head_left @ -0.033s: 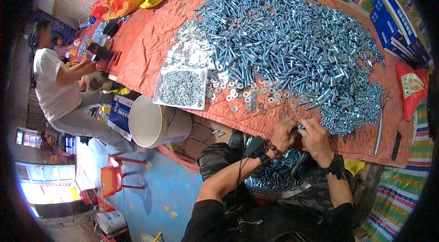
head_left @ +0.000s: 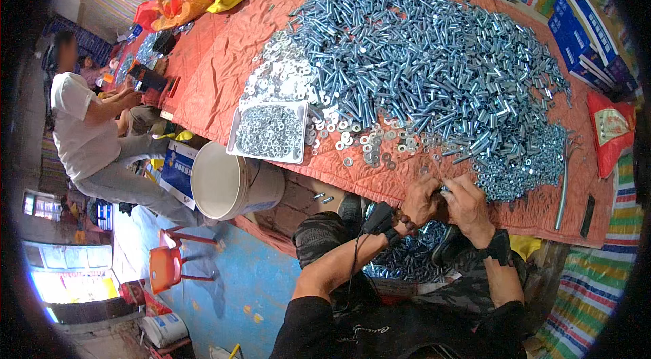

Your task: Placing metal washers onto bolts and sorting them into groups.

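My left hand (head_left: 422, 200) and my right hand (head_left: 468, 205) meet at the near edge of the table. The fingers of both are bent and closed around a small shiny metal piece (head_left: 445, 189); fingers hide most of it, so its exact kind does not show. Just beyond lie loose washers (head_left: 371, 148) and a heap of small nuts (head_left: 519, 172). A large pile of bluish metal sleeves and bolts (head_left: 420, 53) spreads behind. Below my hands, more bluish metal fasteners (head_left: 407, 260) fill a container whose rim is mostly covered.
A white tray of washers (head_left: 302, 148) sits at the table's left edge, above a white bucket (head_left: 217, 182). Blue boxes (head_left: 586, 36) and a red bag (head_left: 610, 128) stand at right, near a metal rod (head_left: 563, 189). Another person (head_left: 85, 121) works at far left.
My hands stay together at the table edge with only a slight shift of the fingers. The other person's arms at far left have moved a little.
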`<state>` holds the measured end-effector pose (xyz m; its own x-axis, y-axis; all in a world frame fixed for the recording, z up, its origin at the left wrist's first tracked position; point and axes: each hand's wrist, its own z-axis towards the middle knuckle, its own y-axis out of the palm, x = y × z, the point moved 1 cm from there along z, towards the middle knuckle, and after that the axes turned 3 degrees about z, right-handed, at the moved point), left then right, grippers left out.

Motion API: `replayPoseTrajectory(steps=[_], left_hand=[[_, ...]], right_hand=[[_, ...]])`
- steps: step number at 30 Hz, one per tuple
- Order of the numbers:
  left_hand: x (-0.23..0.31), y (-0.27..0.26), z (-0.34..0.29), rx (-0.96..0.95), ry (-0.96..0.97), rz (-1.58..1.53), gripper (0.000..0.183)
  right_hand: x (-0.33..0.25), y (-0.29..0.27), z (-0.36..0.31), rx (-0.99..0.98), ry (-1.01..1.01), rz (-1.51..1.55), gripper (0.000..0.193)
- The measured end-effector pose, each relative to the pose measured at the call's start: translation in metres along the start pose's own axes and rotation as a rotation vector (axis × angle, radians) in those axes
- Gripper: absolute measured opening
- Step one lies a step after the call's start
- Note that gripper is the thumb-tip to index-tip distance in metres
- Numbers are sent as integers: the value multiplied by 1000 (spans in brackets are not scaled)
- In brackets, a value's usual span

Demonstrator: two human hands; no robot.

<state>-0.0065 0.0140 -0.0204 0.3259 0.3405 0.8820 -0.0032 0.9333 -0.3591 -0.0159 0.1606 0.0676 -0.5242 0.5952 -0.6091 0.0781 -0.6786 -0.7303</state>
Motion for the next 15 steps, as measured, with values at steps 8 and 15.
replayPoseTrajectory(steps=[8,15], left_hand=[[0,7,1,14,-16,-38,18],[10,-8,13,-6,-60,-29,16]], right_hand=[[7,-9,-4,-253,141,-197,20],[0,-3,-5,60,149,172,55]])
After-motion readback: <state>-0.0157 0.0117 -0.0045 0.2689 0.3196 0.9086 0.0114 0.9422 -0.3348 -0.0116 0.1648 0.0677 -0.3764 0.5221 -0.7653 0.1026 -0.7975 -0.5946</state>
